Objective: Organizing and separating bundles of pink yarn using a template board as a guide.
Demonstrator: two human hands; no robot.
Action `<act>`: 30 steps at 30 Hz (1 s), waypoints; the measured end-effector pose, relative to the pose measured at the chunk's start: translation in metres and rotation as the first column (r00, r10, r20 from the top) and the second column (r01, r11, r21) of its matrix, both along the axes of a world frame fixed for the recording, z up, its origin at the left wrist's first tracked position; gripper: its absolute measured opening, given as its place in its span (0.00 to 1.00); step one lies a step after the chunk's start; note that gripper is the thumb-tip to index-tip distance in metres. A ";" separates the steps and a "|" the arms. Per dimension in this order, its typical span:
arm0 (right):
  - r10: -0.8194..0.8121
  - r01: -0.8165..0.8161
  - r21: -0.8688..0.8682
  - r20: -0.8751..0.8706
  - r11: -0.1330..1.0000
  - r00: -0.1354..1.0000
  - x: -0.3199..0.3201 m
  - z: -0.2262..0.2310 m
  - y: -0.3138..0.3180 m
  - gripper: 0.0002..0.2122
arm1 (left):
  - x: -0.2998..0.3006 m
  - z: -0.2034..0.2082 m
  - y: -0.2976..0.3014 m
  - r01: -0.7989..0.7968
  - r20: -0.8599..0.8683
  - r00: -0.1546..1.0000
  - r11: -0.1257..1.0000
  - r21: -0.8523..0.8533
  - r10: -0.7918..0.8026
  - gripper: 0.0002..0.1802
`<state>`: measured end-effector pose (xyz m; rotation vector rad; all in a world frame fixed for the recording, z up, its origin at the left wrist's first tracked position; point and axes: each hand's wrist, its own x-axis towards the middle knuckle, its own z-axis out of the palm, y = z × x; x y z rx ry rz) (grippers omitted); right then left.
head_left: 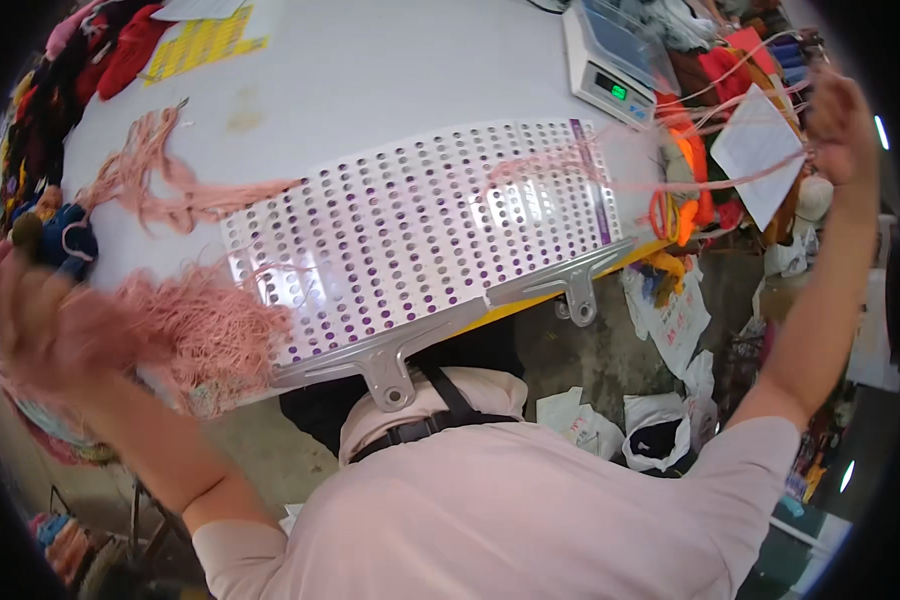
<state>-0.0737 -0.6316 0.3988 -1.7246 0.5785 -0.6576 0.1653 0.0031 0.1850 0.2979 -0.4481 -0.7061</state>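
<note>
My right hand point(838, 130) is raised at the far right, fingers closed round several long strands of pink yarn point(710, 184). The strands stretch left from it across the end of a white sheet with rows of round grey and purple dots point(410, 230). At the far left, my left hand point(55, 310) is smeared by motion, so its fingers are unclear. It is beside a tangled heap of pink yarn point(210, 325) at the table's near edge. A looser pink bundle point(160, 180) lies farther back, its strands reaching the sheet's left end.
A white digital scale point(620, 70) stands at the back right, near orange yarn point(685, 160) and a white paper point(758, 155). Dark and red yarn point(130, 50) lines the left side. Grey metal brackets point(390, 370) edge the table. White plastic bags point(655, 425) lie on the floor.
</note>
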 end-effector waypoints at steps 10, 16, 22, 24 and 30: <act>0.450 -0.318 0.756 0.035 0.572 0.892 0.136 -0.324 0.282 0.12 | -0.034 -0.115 -0.131 -0.213 0.174 0.977 0.489 0.846 0.126 0.18; 0.411 -0.296 0.417 -0.220 0.859 0.885 0.162 -0.368 0.328 0.08 | -0.038 -0.124 -0.146 -0.233 0.244 0.969 0.196 0.952 -0.029 0.22; 0.343 -0.268 0.314 -0.213 0.911 0.915 0.162 -0.372 0.335 0.07 | -0.014 -0.144 -0.166 -0.428 0.420 0.846 0.051 0.902 -0.328 0.11; 0.304 -0.235 0.307 -0.200 0.922 0.932 0.162 -0.374 0.335 0.07 | -0.010 -0.151 -0.170 -0.417 0.416 0.853 0.069 0.906 -0.315 0.09; 0.239 -0.251 -0.349 -0.078 0.903 0.968 0.150 -0.390 0.344 0.05 | -0.008 -0.157 -0.166 -0.231 0.278 0.935 0.218 0.948 -0.221 0.09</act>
